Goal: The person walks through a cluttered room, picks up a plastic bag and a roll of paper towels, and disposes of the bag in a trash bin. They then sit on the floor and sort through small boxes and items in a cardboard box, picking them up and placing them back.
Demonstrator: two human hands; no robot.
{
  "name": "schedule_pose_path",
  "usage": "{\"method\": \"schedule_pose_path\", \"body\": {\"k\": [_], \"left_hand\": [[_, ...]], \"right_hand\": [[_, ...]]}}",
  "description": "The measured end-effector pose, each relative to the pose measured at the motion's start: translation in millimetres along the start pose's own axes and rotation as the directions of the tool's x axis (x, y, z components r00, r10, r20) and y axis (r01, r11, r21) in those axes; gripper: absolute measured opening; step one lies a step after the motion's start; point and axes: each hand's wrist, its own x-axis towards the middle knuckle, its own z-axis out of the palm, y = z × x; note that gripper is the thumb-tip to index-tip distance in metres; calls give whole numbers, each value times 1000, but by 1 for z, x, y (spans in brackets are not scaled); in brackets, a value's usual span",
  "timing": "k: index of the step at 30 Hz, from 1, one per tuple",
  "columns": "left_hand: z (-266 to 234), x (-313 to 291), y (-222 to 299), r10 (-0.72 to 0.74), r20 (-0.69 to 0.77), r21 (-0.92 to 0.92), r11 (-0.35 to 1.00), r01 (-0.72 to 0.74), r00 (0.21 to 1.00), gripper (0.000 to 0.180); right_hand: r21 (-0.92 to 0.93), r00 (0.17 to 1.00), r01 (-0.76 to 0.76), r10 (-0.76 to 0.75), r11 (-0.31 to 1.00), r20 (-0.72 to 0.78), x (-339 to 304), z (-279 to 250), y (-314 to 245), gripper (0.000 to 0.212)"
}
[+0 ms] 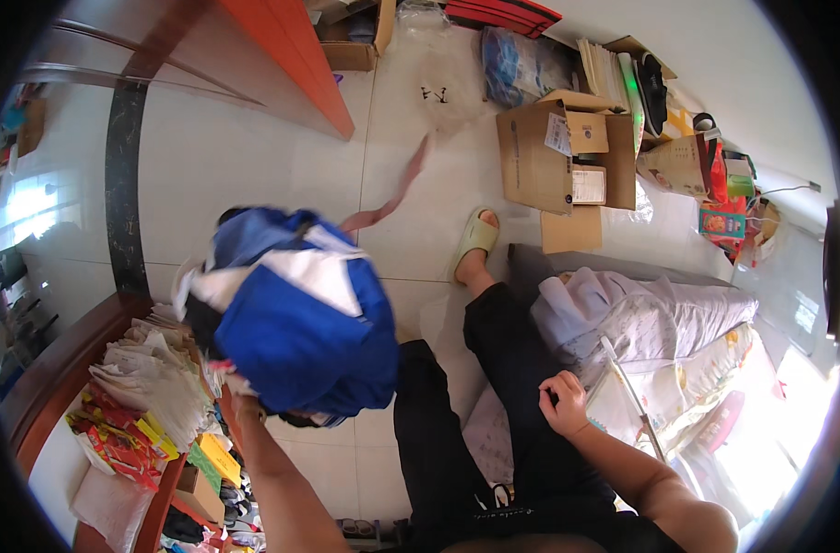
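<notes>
In the head view, the clothes bundle (305, 341) is ahead of me on the left, above the tiled floor (411, 253). My left hand (246, 407) goes in at its near-left edge and is mostly hidden, so I cannot tell how far its fingers close, though it seems to bear the load. My right hand (565, 403) is loosely half-curled by my right thigh, with nothing visible in it.

With one hand supporting it, a loose garment could slide out. The bulk might brush the stacked papers (157, 378) on the left, and the pinkish strip (397, 198) lying beyond could catch my slipper (476, 241).

The bundle looks rumpled and rounded: bright blue on top, white panels, paler blue and black cloth behind, its edges slightly blurred.
</notes>
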Motion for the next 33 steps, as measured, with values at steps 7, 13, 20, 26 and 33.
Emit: {"method": "schedule_pose_path", "body": {"k": [7, 13, 20, 26, 33], "left_hand": [[29, -43, -26, -81, 74, -141, 986, 91, 994, 27], [48, -131, 18, 101, 314, -189, 981, -42, 944, 21], [-75, -178, 200, 693, 535, 159, 479, -864, 483, 14], [-186, -86, 493, 638, -15, -526, 649, -549, 770, 63], [-264, -38, 722, 260, -139, -642, 711, -287, 956, 107]], "right_hand": [[24, 999, -30, 29, 999, 45, 10, -5, -2, 12], [39, 996, -48, 45, 998, 76, 34, -28, -1, 11], [146, 986, -150, 137, 978, 93, 73, -57, 13, 10], [200, 977, -211, 200, 957, 74, 110, -85, 26, 9], [230, 945, -318, 328, 920, -8, 147, -100, 36, 11]]}}
